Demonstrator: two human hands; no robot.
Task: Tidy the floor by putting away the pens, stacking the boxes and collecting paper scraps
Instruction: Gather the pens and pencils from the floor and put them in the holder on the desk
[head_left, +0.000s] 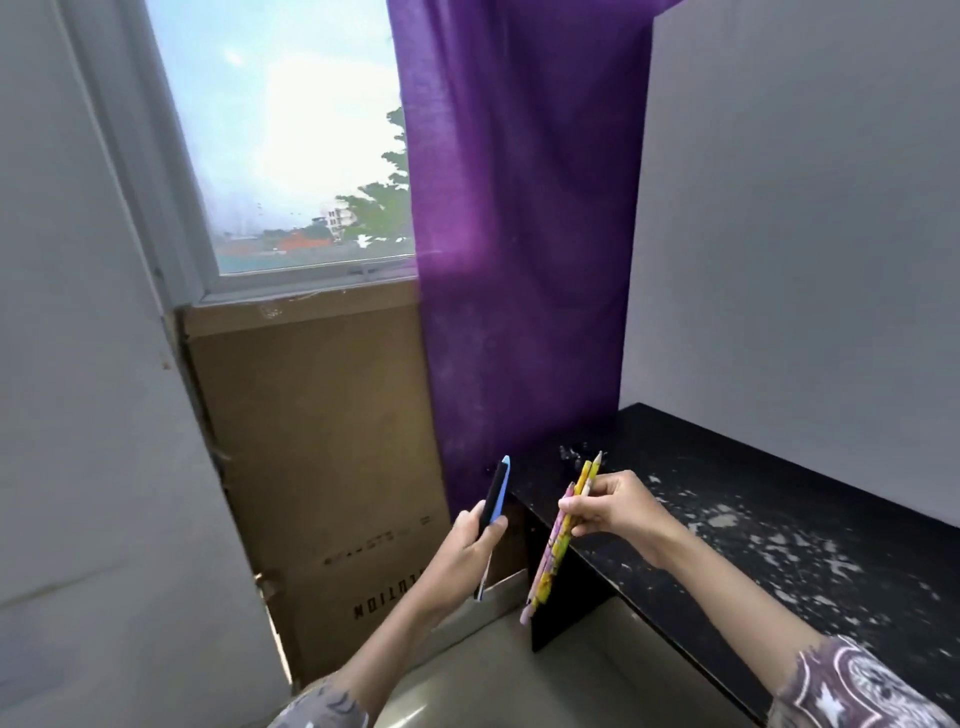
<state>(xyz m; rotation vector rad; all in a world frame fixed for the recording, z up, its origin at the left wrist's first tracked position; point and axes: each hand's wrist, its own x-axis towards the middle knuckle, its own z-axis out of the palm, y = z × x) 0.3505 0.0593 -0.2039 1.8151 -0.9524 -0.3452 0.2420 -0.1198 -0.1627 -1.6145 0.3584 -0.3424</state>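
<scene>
Pencils (558, 540) gripped in right hand (615, 506) at bench (753, 519) left end, pens (496, 496) clasped in left hand (475, 535) just left of bench, curtain (519, 234) hung behind.

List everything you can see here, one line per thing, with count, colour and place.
pens: about two, one blue and one black, upright in the left hand
pencils: a bunch, count unclear, yellow and pink patterned, in the right hand
shelf: one, black with pale flecks, right side against the wall
curtain: one, purple, hanging at centre
window: one, pale frame, upper left
cardboard box: one, brown, flat against the wall under the window
floor: grey-beige, bottom centre
left hand: one, grips the pens
right hand: one, pinches the pencils above the shelf's end
sleeves: two, patterned, bottom edge
</scene>
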